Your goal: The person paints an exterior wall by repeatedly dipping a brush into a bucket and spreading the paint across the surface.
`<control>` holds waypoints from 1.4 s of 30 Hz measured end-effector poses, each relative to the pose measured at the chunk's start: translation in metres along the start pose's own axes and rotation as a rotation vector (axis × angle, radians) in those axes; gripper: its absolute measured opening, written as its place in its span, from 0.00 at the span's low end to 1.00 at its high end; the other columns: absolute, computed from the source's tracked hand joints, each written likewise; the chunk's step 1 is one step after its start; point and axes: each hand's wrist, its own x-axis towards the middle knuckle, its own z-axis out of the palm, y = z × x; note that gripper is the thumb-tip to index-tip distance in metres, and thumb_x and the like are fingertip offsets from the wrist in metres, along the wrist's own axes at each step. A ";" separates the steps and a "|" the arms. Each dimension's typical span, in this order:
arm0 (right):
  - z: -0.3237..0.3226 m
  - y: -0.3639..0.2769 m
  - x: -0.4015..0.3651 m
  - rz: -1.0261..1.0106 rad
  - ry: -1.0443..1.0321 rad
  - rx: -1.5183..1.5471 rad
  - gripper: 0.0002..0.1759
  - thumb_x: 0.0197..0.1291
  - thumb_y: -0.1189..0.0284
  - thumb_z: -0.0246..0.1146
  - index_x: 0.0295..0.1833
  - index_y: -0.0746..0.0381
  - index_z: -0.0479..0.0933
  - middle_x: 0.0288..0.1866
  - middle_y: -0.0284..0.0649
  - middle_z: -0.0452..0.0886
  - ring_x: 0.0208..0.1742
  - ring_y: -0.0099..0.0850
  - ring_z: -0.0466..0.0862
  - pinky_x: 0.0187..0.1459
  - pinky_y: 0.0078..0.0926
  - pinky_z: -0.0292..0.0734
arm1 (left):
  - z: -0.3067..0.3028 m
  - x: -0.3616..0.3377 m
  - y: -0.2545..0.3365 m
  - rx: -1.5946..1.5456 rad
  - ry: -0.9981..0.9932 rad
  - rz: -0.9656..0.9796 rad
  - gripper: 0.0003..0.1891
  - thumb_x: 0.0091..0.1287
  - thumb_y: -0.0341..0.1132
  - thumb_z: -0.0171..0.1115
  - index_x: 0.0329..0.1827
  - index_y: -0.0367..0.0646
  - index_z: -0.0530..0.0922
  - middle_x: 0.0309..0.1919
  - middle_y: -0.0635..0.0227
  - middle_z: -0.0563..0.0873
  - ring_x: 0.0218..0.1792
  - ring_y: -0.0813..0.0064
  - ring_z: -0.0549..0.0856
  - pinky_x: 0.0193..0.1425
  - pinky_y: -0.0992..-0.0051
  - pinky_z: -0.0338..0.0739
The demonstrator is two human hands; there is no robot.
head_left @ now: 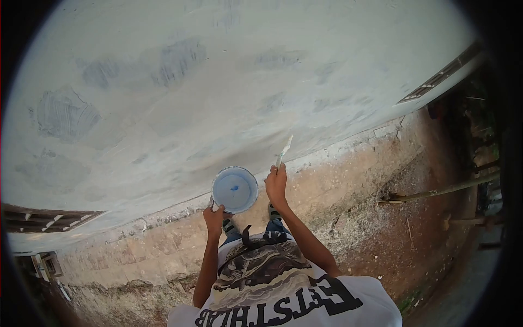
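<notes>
From the head view, I see 2 hands apart: the left hand (pixel 214 218) clamps the bucket (pixel 253 179) by its side, pale blue paint (pixel 233 200) inside; the right hand (pixel 277 184) grips a white-smeared tool (pixel 283 151), tip towards the patchy wall (pixel 218 103).

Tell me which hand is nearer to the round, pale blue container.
Left. The left hand grips the container at its near-left edge; the right hand is apart, to its right, holding a narrow, pale-tipped tool.
</notes>
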 end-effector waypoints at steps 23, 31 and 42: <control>-0.107 0.002 -0.005 -0.280 -0.882 -0.661 0.12 0.62 0.70 0.56 0.44 0.68 0.75 0.30 0.57 0.81 0.32 0.51 0.83 0.35 0.47 0.75 | 0.082 -0.048 -0.012 0.189 0.228 0.076 0.14 0.61 0.26 0.61 0.40 0.17 0.74 0.22 0.47 0.84 0.21 0.63 0.87 0.23 0.73 0.82; -0.066 0.057 0.002 -0.692 -0.891 -1.000 0.12 0.56 0.69 0.60 0.37 0.68 0.77 0.28 0.52 0.83 0.31 0.49 0.84 0.36 0.45 0.79 | 0.124 -0.063 -0.012 0.118 0.237 0.152 0.15 0.59 0.28 0.65 0.37 0.19 0.75 0.20 0.48 0.84 0.20 0.66 0.87 0.21 0.74 0.80; -0.055 0.082 0.030 -0.514 -1.183 -0.519 0.15 0.61 0.67 0.59 0.43 0.71 0.80 0.30 0.52 0.81 0.32 0.42 0.81 0.37 0.39 0.74 | 0.129 -0.088 -0.008 0.195 0.329 0.123 0.15 0.60 0.25 0.63 0.45 0.20 0.74 0.22 0.49 0.85 0.21 0.67 0.87 0.23 0.74 0.80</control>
